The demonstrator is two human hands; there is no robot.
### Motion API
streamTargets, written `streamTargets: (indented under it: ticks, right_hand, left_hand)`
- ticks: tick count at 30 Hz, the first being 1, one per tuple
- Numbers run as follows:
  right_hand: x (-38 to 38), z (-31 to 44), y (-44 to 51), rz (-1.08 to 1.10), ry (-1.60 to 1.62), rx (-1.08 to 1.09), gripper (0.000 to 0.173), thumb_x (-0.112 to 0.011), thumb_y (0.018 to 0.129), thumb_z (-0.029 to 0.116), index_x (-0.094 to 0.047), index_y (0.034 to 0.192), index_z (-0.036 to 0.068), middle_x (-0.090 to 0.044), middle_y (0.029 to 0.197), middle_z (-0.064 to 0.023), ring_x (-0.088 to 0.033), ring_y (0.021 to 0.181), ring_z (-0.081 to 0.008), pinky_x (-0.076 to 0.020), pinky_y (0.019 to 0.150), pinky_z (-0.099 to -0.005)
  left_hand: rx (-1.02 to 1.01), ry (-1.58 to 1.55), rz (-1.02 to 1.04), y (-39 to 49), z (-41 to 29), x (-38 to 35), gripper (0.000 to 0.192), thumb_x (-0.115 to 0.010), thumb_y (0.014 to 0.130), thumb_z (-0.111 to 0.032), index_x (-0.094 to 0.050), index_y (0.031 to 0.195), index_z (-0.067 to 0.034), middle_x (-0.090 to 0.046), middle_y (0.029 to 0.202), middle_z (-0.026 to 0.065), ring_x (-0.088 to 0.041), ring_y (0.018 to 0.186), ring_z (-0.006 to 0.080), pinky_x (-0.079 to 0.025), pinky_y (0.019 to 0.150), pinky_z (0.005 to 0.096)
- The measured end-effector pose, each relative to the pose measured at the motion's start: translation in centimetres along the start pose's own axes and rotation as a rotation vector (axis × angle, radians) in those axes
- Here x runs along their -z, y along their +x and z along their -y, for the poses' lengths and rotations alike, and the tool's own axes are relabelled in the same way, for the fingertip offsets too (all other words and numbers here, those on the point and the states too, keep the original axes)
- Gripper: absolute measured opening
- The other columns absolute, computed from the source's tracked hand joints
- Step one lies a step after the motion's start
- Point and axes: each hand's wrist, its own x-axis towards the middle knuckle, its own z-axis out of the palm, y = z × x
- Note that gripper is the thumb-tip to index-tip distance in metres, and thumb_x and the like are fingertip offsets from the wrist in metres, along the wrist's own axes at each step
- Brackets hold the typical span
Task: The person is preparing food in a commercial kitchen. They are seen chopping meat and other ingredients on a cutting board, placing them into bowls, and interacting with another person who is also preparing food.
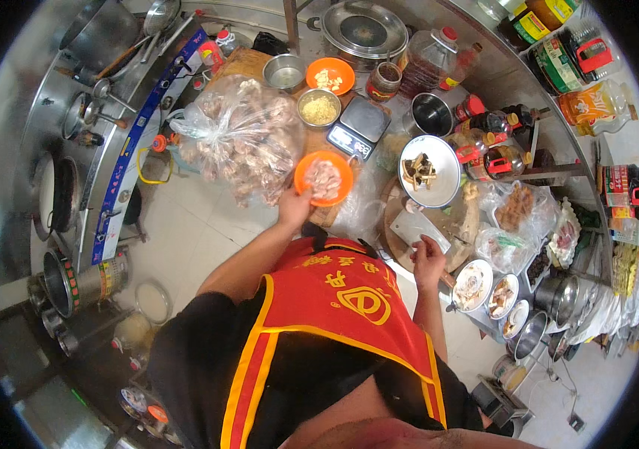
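My left hand [295,207] grips the near rim of an orange plate [345,193] that holds pale sliced meat [324,178]. My right hand [427,261] hovers by a cleaver [417,229], fingers partly curled; whether it touches the blade cannot be told. The cleaver lies on a round wooden chopping board [395,207], beside a piece of ginger-like root [469,207]. A white bowl [454,174] with brown dried pieces stands at the board's far edge. Beyond the plate are a digital kitchen scale [361,124], a metal bowl of minced yellow food [319,108] and an orange plate of pale slices [330,75].
A large clear bag of meat pieces [241,140] fills the table's left part. Sauce bottles [507,161] and a steel pot [431,115] crowd the back right. Filled white bowls [472,285] line the right. A stove front [134,134] stands at the left.
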Motion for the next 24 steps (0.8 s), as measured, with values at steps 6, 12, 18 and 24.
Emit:
streamTargets:
  ticks: [6,12,18,24]
  right_hand:
    - [-4.1,2.1,0.9,0.146,-0.358,0.238,0.024,-0.068,0.102,0.016,-0.076,0.117,-0.002,-0.08,0.096,-0.0195,-0.076,0.079,-0.0234,-0.06,0.075,-0.0362]
    - [-5.4,5.3,-0.3,0.309,-0.526,0.097,0.034,-0.068,0.099,0.028,-0.076,0.125,0.006,-0.078,0.109,-0.0221,-0.077,0.098,-0.0392,-0.0596,0.091,-0.0466]
    - [-2.4,2.4,-3.1,0.244,-0.621,0.049,0.03,-0.067,0.099,0.029,-0.077,0.115,0.006,-0.077,0.105,-0.023,-0.074,0.096,-0.0433,-0.0592,0.089,-0.0506]
    - [3.9,-5.7,-8.7,-0.116,-0.465,0.081,0.024,-0.067,0.1,0.024,-0.079,0.107,0.005,-0.078,0.089,-0.0188,-0.075,0.08,-0.0373,-0.0611,0.078,-0.0453]
  left_hand:
    - [0.039,0.072,0.04,-0.1,4.4,3.7,0.028,-0.073,0.104,-0.03,-0.074,0.1,-0.002,-0.072,0.078,0.0046,-0.064,0.059,0.0136,-0.05,0.054,0.03]
    - [0.268,-0.191,0.219,-0.6,0.9,1.0,0.03,-0.075,0.103,-0.04,-0.07,0.102,-0.01,-0.07,0.082,-0.0014,-0.059,0.061,0.007,-0.039,0.051,0.0228]
    - [0.093,0.063,0.464,-2.8,2.5,1.2,0.038,-0.072,0.104,-0.048,-0.071,0.111,-0.01,-0.075,0.093,-0.0004,-0.062,0.072,0.0077,-0.043,0.062,0.0234]
    - [0.202,-0.044,0.342,-1.7,1.7,-1.2,0.043,-0.059,0.109,-0.049,-0.068,0.121,-0.009,-0.076,0.093,0.0039,-0.061,0.069,0.0126,-0.044,0.061,0.0261]
